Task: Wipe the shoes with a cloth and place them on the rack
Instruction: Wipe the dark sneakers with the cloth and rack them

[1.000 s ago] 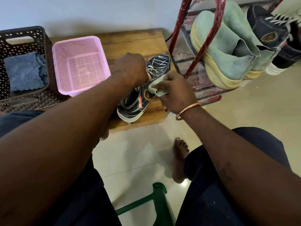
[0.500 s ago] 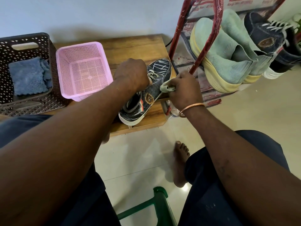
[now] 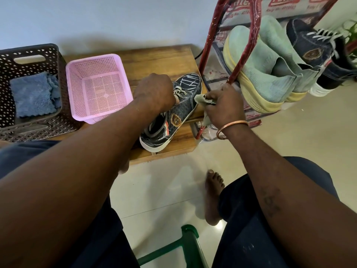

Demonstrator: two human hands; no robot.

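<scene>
A dark patterned sneaker (image 3: pixel 179 111) with white laces and a gold badge lies tilted on the low wooden table (image 3: pixel 154 60). My left hand (image 3: pixel 154 92) grips it over the laces and tongue. My right hand (image 3: pixel 224 103) holds a pale green cloth (image 3: pixel 202 98) pressed against the sneaker's right side near the toe. To the right stands the red-framed shoe rack (image 3: pixel 212 35), which holds a pair of mint green shoes (image 3: pixel 264 68) and a dark blue sneaker (image 3: pixel 316 53).
A pink plastic basket (image 3: pixel 116 72) sits on the table left of the sneaker. Beside it a dark brown basket (image 3: pixel 56 60) holds a blue cloth (image 3: pixel 32 93). My bare foot (image 3: pixel 213 192) rests on the tiled floor, and a green frame (image 3: pixel 185 240) stands below.
My right hand has slid the cloth from the sneaker's middle side forward toward the toe. My left hand keeps its grip on the sneaker.
</scene>
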